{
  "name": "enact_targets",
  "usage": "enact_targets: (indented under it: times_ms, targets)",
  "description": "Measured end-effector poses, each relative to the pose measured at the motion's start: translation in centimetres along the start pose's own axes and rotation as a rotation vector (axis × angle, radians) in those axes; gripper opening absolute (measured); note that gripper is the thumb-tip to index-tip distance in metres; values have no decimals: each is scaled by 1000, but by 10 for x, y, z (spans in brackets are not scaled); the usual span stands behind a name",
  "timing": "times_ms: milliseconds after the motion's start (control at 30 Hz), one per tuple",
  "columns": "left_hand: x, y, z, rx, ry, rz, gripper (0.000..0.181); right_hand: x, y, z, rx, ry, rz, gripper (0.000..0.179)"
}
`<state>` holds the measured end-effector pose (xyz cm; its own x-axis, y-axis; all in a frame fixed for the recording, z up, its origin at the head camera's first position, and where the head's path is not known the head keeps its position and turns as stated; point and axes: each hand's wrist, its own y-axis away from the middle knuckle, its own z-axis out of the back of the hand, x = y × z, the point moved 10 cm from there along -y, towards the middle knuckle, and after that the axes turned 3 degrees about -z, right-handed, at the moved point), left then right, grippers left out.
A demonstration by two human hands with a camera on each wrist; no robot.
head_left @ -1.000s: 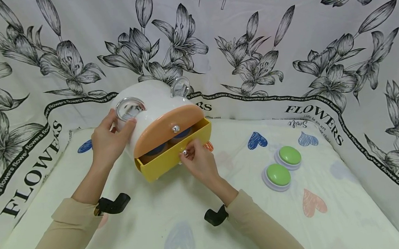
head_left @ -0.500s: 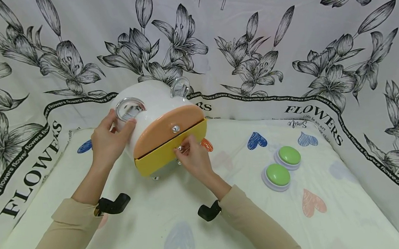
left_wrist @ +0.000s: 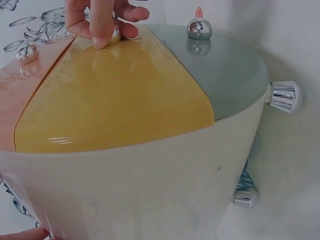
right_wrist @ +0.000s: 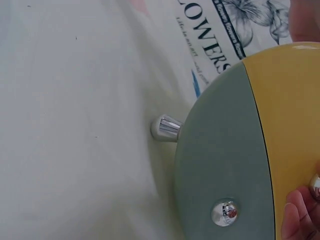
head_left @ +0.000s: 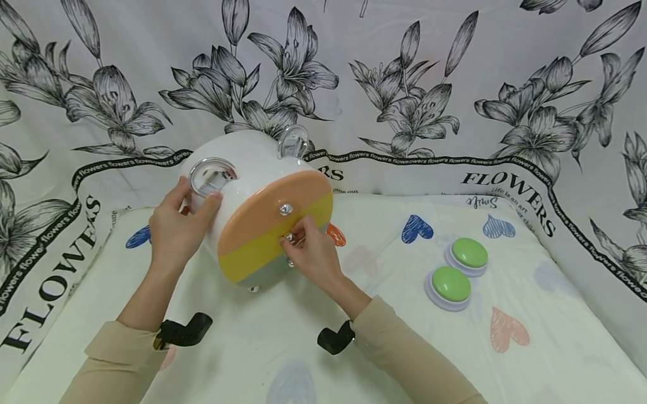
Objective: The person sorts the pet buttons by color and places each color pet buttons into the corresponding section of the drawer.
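Observation:
A white rounded drawer cabinet [head_left: 240,151] with chrome-rimmed round mirrors on top stands at centre-left in the head view. Its front has an orange drawer [head_left: 261,204], a yellow drawer [head_left: 256,250] and a grey-green drawer [head_left: 263,275], each with a silver knob. All three fronts sit flush. My left hand [head_left: 180,229] holds the cabinet's upper left side, thumb and fingers about the left mirror [head_left: 211,176]. My right hand [head_left: 316,253] pinches the yellow drawer's knob [left_wrist: 116,36]. The knob is partly hidden by the fingers.
Two green push buttons [head_left: 451,283] on pale bases sit side by side to the right on the heart-patterned cloth [head_left: 405,373]. A flower-printed curtain [head_left: 403,50] stands behind. Short silver feet [right_wrist: 166,128] carry the cabinet.
My right hand has pushed the yellow drawer in, from partly out with blue round shapes showing inside to fully closed. My left hand has stayed in place.

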<state>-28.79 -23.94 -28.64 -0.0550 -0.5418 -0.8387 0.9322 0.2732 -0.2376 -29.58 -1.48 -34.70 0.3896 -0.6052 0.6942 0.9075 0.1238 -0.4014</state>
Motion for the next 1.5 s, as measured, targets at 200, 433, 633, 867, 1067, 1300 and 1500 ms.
enact_targets:
  times_ms: [200, 433, 633, 867, 1067, 1300, 1500]
  targets:
    - [0, 0, 0, 0, 0, 10, 75, 0, -1, 0, -1, 11, -9, 23]
    - [-1, 0, 0, 5, -2, 5, 76, -2, -2, -1, 8, 21, -17, 24]
    - [-2, 0, 0, 2, 3, 0, 74, -5, 0, -3, 55, -12, -28, 25]
    - [-2, -1, 0, -5, 8, -13, 73, -9, 3, -1, 60, -58, 2, 21]
    - [-3, 0, 0, -7, 6, -17, 72, -21, 13, -5, 66, -80, -6, 19]
    - [-1, -1, 0, -10, 5, -12, 72, -41, 24, -19, 123, -14, -90, 21]
    - [-1, -1, 1, -13, 10, -12, 70, -50, 28, -28, 137, 41, -106, 20]
